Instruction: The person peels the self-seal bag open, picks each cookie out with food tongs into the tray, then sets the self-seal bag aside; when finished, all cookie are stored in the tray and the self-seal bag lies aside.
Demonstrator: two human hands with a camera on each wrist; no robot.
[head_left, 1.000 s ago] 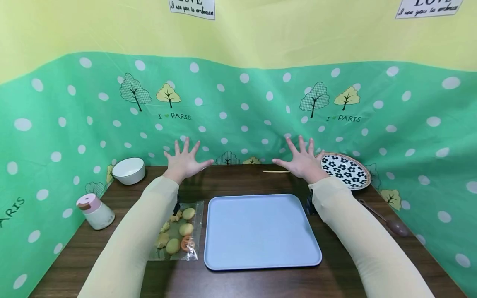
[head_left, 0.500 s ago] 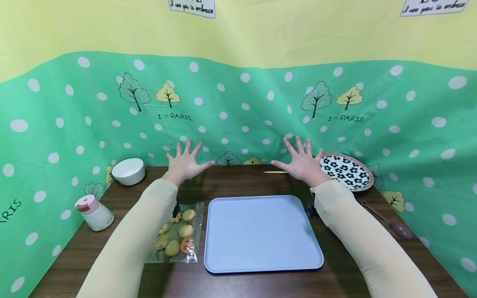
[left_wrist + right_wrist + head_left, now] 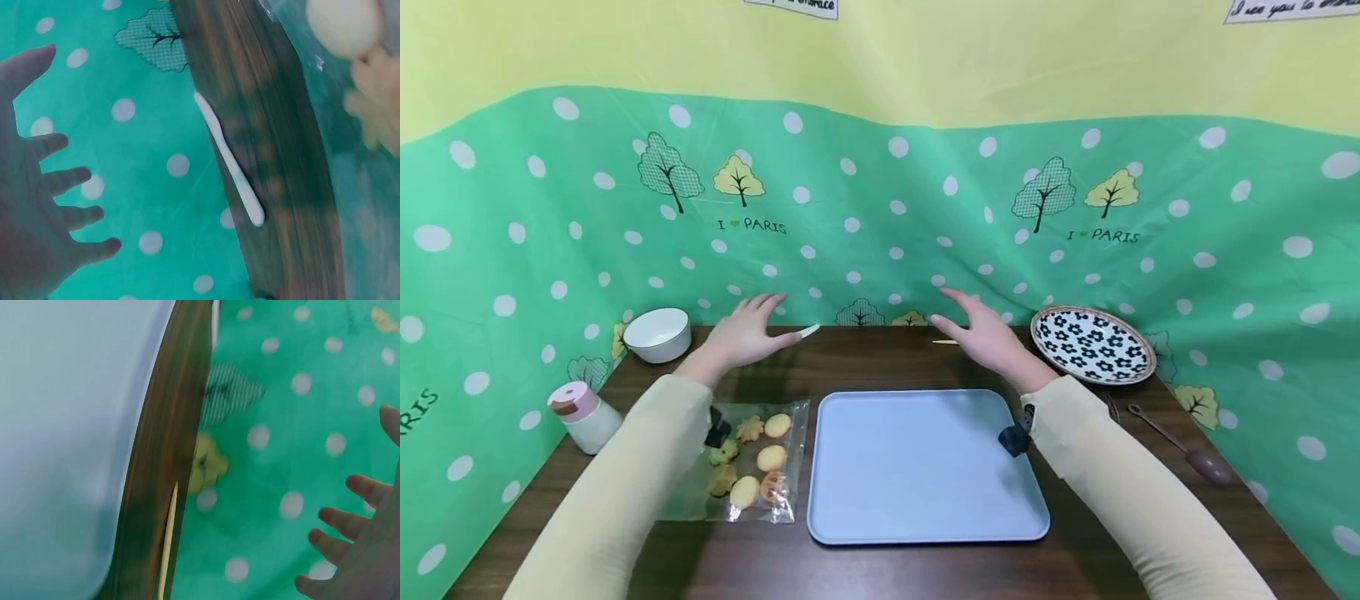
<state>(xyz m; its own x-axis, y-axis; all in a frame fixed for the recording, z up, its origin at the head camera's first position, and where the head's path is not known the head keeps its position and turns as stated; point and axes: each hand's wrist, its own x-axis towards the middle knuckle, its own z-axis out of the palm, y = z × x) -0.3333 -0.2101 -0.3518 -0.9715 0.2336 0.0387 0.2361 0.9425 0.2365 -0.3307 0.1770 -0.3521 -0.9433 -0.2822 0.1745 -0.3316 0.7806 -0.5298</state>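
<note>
My left hand (image 3: 739,337) hovers above the far left part of the table, fingers extended and nothing held. Beyond its thumb lies a slim white stick-like utensil (image 3: 231,164), which it does not grip. Over the far right side is my right hand (image 3: 991,340), also holding nothing, its fingers extended in the right wrist view. Near it a thin, pointed, light wooden stick (image 3: 167,544) lies along the table's back edge, partly hidden by the hand in the head view. A pale blue tray (image 3: 925,467) lies between the forearms. Beside it is a clear bag (image 3: 801,433) of cookies, partly covered by the left sleeve.
At the back left stands a white bowl (image 3: 658,335), with a pink-lidded white jar (image 3: 583,417) nearer. A flower-patterned plate (image 3: 1093,346) sits at the back right, and a brown spoon (image 3: 1206,465) lies along the right edge. Green polka-dot cloth (image 3: 880,208) hangs around the table.
Both hands have tilted down from their raised, spread pose. The left has shifted left, uncovering more of the cookie bag and the white utensil; the right has moved slightly left of the plate.
</note>
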